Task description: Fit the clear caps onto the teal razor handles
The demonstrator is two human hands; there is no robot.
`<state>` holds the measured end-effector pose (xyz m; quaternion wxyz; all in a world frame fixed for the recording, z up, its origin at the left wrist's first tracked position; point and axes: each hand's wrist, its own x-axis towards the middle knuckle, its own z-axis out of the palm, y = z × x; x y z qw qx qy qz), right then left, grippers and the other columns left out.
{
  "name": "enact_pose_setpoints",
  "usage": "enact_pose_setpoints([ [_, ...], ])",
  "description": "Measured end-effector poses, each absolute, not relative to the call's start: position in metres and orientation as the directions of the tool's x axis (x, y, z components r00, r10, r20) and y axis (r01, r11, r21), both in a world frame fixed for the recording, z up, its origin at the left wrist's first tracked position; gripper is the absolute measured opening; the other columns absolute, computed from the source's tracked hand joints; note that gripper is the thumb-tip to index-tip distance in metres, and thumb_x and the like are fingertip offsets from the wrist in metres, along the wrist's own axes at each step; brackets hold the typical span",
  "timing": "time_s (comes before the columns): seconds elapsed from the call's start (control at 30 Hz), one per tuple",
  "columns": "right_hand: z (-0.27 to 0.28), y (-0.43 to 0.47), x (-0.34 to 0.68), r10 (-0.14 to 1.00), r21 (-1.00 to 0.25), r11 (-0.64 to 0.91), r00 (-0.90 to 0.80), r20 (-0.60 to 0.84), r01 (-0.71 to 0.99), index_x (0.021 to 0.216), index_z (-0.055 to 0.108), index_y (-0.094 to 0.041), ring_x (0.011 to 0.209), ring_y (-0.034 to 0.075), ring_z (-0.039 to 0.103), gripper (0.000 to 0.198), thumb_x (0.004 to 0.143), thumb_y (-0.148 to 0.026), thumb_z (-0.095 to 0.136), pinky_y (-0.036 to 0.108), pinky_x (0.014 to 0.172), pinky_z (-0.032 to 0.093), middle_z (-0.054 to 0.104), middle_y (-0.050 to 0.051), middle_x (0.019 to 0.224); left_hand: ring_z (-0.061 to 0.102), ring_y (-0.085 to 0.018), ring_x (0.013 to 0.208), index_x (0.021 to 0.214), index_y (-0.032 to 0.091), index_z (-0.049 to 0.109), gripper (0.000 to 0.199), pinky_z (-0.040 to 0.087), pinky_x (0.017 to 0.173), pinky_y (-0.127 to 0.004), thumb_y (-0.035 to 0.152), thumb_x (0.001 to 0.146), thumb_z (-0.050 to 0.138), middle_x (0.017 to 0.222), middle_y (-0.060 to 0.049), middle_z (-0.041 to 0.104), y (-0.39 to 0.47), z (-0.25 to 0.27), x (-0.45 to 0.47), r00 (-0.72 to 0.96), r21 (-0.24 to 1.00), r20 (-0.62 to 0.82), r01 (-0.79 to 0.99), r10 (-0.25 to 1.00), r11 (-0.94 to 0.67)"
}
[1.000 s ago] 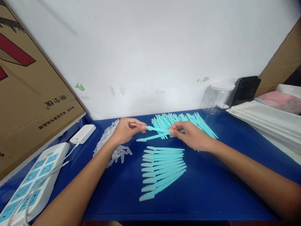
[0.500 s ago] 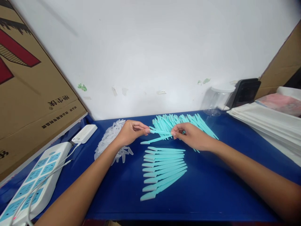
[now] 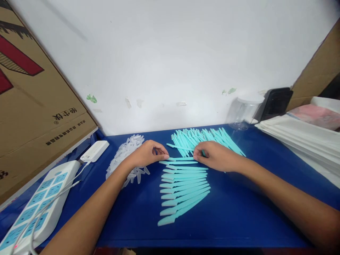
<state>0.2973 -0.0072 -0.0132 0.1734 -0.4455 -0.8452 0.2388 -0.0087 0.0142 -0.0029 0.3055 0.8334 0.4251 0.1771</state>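
Turquoise eyebrow razors lie in a fanned row (image 3: 183, 193) at the middle of the blue table, blades to the left. At the far end of the row, one eyebrow razor (image 3: 182, 159) spans both hands. My left hand (image 3: 150, 153) is closed in a pinch at its blade end, and my right hand (image 3: 215, 154) pinches its handle end. Just below, a loose razor (image 3: 177, 163) lies nearly parallel. A heap of more razors (image 3: 186, 136) is behind my right hand; one sticks out leftward from it. Translucent blade caps (image 3: 124, 150) are piled beside my left hand, partly hidden by it.
On the left are a power strip (image 3: 39, 205) with cables, a white adapter (image 3: 95, 151) and a large cardboard box (image 3: 39, 88). A clear lidded jar (image 3: 245, 111), a black object (image 3: 276, 102) and stacked white sheets (image 3: 305, 138) stand at the right. A wall bounds the back.
Both hands have come slightly down toward the row with one razor between them. The lower razor, slanted from my right hand before, now lies flat on the table.
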Motion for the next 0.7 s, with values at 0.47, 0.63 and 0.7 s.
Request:
enact_pose_setpoints([
  [0.47, -0.02, -0.008, 0.291, 0.809, -0.522, 0.557, -0.565, 0.164, 0.646, 0.085, 0.074, -0.022, 0.078, 0.02, 0.063, 0.018, 0.093, -0.029, 0.059, 0.032, 0.068, 0.044, 0.073, 0.005, 0.09, 0.063, -0.018, 0.069, 0.096, 0.022, 0.082, 0.034, 0.046, 0.059, -0.027, 0.051, 0.078, 0.08, 0.077, -0.004, 0.073, 0.017, -0.008, -0.011, 0.588, 0.693, -0.037, 0.598, 0.808, -0.403],
  [0.63, -0.019, -0.009, 0.292, 0.794, -0.524, 0.575, -0.582, 0.174, 0.628, 0.085, 0.074, -0.022, 0.077, 0.019, 0.063, 0.018, 0.094, -0.029, 0.06, 0.033, 0.068, 0.044, 0.073, 0.005, 0.089, 0.058, -0.016, 0.066, 0.093, 0.022, 0.081, 0.034, 0.042, 0.058, -0.026, 0.054, 0.079, 0.079, 0.074, -0.003, 0.069, 0.013, -0.012, -0.003, 0.579, 0.669, 0.004, 0.604, 0.815, -0.433],
  [0.7, -0.018, -0.01, 0.291, 0.787, -0.522, 0.585, -0.59, 0.18, 0.621, 0.085, 0.074, -0.022, 0.075, 0.019, 0.062, 0.019, 0.094, -0.029, 0.06, 0.032, 0.067, 0.044, 0.073, 0.005, 0.088, 0.058, -0.016, 0.067, 0.093, 0.022, 0.081, 0.035, 0.042, 0.059, -0.027, 0.054, 0.079, 0.079, 0.076, -0.003, 0.069, 0.013, -0.013, -0.002, 0.587, 0.664, 0.016, 0.599, 0.81, -0.448],
])
